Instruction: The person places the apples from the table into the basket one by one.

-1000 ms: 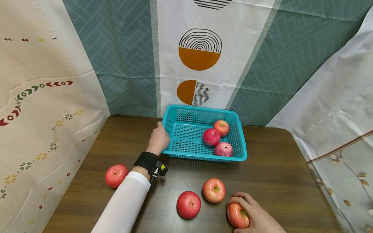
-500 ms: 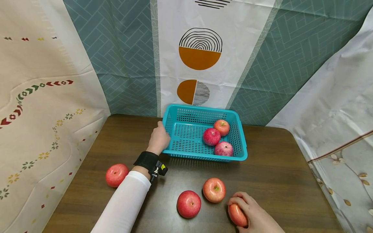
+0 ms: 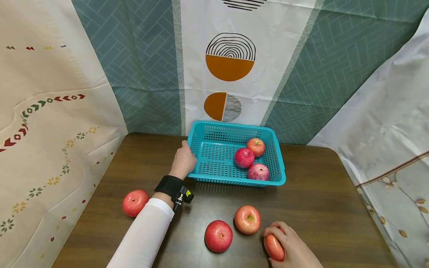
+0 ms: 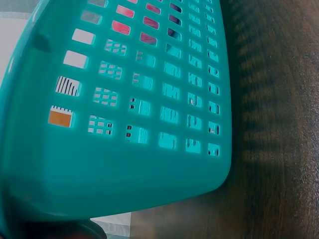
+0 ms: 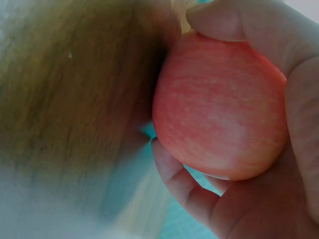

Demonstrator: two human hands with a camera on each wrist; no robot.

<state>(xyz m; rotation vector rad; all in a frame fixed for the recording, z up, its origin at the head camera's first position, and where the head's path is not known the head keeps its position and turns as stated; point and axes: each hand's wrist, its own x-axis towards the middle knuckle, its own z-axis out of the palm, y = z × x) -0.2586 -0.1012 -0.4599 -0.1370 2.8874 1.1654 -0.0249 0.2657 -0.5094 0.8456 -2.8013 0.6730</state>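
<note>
I've got the right hand [image 3: 293, 247] grasping a red apple [image 3: 275, 247], thumb and fingers curled round it, near edge of the wooden table [image 3: 321, 193] — can't tell if it's clear of the surface. Left hand [image 3: 183, 160] clenched on the left end of the turquoise basket [image 3: 234, 181]; its fingertips I can't see. Basket sits at the back, three apples [image 3: 244, 158] grouped in its right half. Two more loose ones, a paler apple [image 3: 247, 219] and a darker apple [image 3: 218, 236], lie left of the right hand; a far-left apple [image 3: 135, 203] is by the white sleeve [image 3: 144, 232].
</note>
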